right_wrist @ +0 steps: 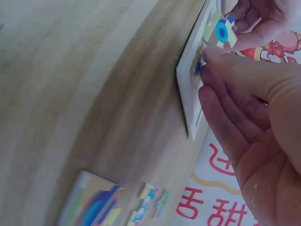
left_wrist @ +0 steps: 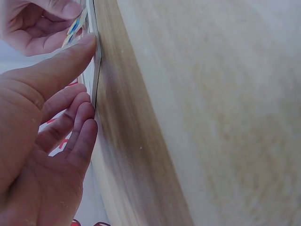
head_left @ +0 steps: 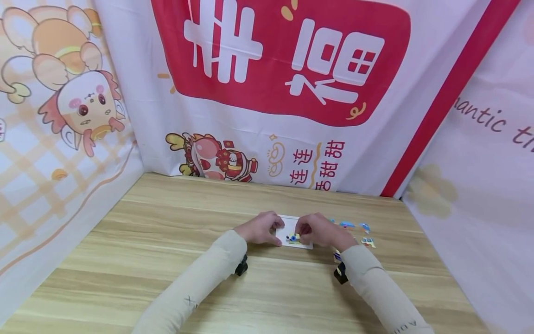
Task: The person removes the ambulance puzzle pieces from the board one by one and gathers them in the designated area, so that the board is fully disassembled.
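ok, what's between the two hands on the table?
The white puzzle board with a few colourful pieces laid in it lies between the left hand and right hand, clearest in the head view.

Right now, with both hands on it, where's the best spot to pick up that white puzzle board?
Probably the white puzzle board by its bare far edge, coming from the wall side: it lies flat on the table, the left hand holds its left edge, the right hand presses a piece near the front.

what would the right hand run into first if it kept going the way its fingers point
Probably the left hand. The right hand points leftward across the white puzzle board, where its thumb already presses a colourful puzzle piece. The left hand's fingers sit just beyond, though depth is unclear.
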A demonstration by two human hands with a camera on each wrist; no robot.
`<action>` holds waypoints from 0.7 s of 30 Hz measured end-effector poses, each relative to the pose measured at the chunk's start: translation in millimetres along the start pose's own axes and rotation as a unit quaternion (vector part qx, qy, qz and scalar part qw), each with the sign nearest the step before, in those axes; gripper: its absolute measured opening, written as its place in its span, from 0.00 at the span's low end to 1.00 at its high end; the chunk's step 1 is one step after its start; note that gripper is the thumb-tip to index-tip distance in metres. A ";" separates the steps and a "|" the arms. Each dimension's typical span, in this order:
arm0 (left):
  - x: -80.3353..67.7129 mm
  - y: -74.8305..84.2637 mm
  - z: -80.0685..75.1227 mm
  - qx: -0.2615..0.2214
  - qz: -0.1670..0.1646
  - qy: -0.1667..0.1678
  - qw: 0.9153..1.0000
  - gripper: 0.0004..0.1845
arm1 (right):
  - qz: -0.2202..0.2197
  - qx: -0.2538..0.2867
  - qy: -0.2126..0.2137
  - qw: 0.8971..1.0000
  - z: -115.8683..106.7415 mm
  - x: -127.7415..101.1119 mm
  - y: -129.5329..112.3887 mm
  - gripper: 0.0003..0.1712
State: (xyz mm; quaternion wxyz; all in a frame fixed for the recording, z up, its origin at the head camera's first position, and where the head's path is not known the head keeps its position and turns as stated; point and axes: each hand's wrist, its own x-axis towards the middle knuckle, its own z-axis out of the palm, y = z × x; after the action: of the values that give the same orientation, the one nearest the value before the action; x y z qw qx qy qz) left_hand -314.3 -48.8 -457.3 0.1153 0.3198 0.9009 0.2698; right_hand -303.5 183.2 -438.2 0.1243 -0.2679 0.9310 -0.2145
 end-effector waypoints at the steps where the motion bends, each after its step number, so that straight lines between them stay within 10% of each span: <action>1: 0.1 -0.3 0.0 0.002 0.000 0.001 1.000 0.30 | 0.001 0.006 0.007 1.000 1.0 -0.2 1.3 0.05; 21: -1.9 1.3 -0.7 0.000 -0.007 -0.002 1.000 0.30 | 0.036 0.069 0.087 0.993 -27.9 -47.5 30.7 0.03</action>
State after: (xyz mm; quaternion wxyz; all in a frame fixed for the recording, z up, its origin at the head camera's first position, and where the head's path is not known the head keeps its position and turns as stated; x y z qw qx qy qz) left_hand -312.5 -49.4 -455.9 0.1192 0.3141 0.9027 0.2687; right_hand -287.6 242.2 -422.5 0.0686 -0.2051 0.9304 -0.2958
